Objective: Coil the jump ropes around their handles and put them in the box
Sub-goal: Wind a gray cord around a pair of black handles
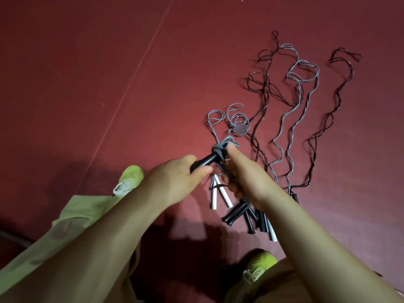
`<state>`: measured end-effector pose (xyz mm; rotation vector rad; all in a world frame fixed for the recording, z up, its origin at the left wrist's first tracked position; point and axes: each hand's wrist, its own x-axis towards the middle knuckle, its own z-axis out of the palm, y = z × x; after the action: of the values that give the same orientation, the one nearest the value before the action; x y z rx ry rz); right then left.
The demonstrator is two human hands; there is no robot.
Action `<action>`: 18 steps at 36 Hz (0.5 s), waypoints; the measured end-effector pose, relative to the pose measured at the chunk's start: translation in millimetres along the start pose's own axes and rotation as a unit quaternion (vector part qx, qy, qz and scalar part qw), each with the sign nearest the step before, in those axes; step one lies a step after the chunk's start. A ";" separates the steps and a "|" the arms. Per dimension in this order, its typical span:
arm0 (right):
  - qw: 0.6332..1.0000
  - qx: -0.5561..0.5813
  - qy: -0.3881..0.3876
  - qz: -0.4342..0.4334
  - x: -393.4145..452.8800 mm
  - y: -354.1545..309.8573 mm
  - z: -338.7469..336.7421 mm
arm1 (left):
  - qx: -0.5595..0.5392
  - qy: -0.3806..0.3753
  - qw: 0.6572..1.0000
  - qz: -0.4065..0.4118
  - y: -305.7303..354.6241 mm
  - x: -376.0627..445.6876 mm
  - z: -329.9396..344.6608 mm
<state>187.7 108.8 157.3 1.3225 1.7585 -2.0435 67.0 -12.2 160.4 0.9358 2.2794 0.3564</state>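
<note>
My left hand (177, 178) grips the near end of a black jump-rope handle (206, 160) held above the floor. A grey rope (219, 149) is wound in a few turns round the handle's far end. My right hand (242, 173) pinches that rope beside the coil, thumb up against it; the rest of the grey rope (237, 119) trails in loops on the floor. More black handles (235, 213) and white handles (215, 196) lie under my hands. No box is in view.
Several black ropes (321, 132) and grey ropes (290, 119) lie stretched out in wavy lines on the dark red floor (109, 73) to the right. My green shoes (131, 178) and trouser legs are at the bottom left and bottom middle.
</note>
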 end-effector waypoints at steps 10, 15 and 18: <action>0.998 -0.014 0.039 -0.038 -4.9 -7.5 -5.6 | 0.020 0.008 0.998 0.064 8.5 -7.6 -3.7; 0.993 0.020 0.037 -0.108 -9.2 -11.7 -3.6 | -0.146 -0.115 0.981 0.062 8.5 -5.9 -5.8; 0.988 0.079 0.019 -0.133 -8.7 -13.8 -4.5 | -0.414 -0.186 0.891 0.021 15.8 -9.0 -12.0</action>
<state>186.9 113.3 173.6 1.2293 1.9149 -2.3580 72.4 -7.4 180.9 0.5306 1.5099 0.9783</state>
